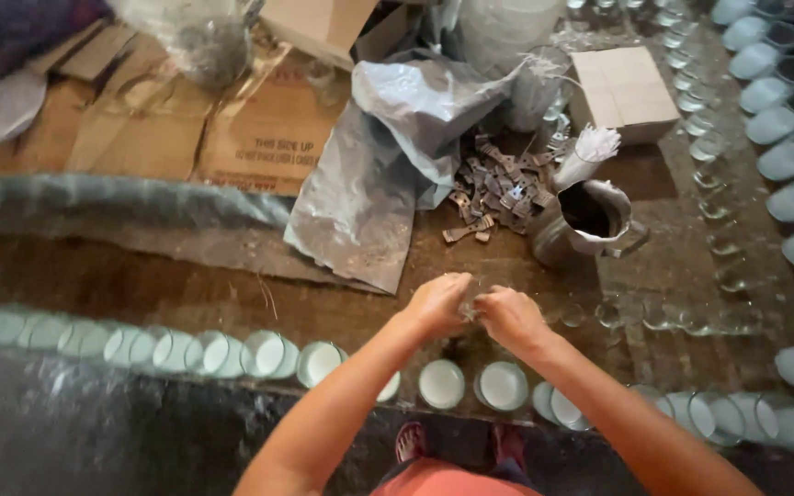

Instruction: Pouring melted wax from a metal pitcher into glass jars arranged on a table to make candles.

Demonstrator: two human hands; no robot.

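My left hand (436, 301) and my right hand (510, 317) meet over the brown work surface, fingers pinched together on something small and thin that I cannot make out. Just below them stands a row of clear glass cups filled with white wax (441, 383). Beyond my hands lies a pile of small flat metal pieces (498, 188). A bent metal can (585, 223) with a dark inside stands to the right of the pile, and a bundle of white wicks (590, 147) sticks up behind it.
A crumpled grey plastic sheet (388, 165) lies left of the metal pieces. Flattened cardboard (149, 119) covers the far left. A small white box (624, 90) sits at the back right. Rows of empty and filled glasses (783, 156) run down the right side.
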